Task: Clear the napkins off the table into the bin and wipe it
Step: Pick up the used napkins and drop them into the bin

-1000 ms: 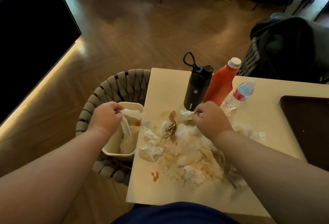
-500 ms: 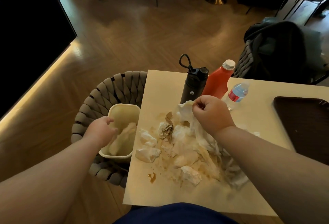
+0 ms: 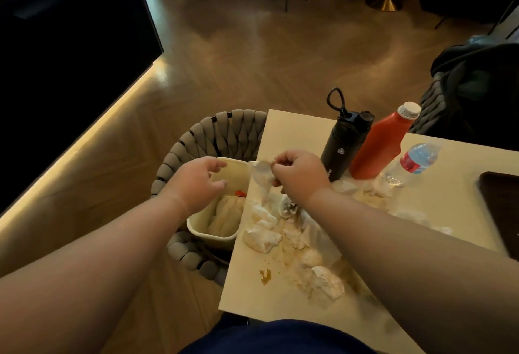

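Since 0.5 s ago: napkin (image 3: pixel 261 176) is lifted off pile (image 3: pixel 303 241), pinched in R hand (image 3: pixel 300 176) fingers, now at table (image 3: pixel 292 134) edge, just beside bin (image 3: pixel 209 237). L hand (image 3: pixel 193 182) is raised over bin, fingers loosely spread, empty. Drop is judged next; most napkins are left on table.

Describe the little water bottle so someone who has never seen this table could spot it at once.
Start at the cream table and look to its far side, where three bottles are grouped. Past the black flask and the red sauce bottle, the water bottle is the rightmost: the smallest, the only clear one, with a red label.
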The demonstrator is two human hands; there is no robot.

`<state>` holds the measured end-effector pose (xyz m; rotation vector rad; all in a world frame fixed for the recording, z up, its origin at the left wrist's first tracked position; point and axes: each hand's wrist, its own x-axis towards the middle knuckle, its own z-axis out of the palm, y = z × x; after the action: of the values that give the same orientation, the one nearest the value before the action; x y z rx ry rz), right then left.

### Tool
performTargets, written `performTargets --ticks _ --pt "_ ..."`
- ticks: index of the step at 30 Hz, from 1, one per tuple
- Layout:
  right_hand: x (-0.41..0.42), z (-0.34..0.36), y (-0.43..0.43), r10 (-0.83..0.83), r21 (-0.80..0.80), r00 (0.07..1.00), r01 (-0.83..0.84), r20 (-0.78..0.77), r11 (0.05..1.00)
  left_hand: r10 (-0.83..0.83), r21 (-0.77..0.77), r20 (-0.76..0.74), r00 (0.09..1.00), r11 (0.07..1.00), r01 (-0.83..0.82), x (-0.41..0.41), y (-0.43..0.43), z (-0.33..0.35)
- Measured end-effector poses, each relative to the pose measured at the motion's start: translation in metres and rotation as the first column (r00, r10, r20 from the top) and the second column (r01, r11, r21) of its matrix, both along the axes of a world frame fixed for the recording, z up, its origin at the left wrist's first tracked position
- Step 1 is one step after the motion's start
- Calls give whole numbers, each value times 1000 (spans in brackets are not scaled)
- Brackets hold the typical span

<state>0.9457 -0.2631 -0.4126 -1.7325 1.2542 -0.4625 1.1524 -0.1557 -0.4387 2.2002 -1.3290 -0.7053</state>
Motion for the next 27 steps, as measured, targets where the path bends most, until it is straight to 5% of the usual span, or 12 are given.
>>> performTargets --ticks 6,11,16,27 --pt "46 -14 10 -32 185 997 19 67 982 19 -40 6 1000 999 -19 7 11 8" --pt "55 -30 7 57 317 997 -37 -53 948 28 -16 -5 1000 999 -28 15 21 4" --pt "34 -42 -8 74 257 975 -18 -211 966 30 -3 -19 999 1000 -31 13 17 -1" --pt "-49 -27 -36 -27 87 968 50 -251 995 -110 116 45 993 988 105 -36 -15 -20"
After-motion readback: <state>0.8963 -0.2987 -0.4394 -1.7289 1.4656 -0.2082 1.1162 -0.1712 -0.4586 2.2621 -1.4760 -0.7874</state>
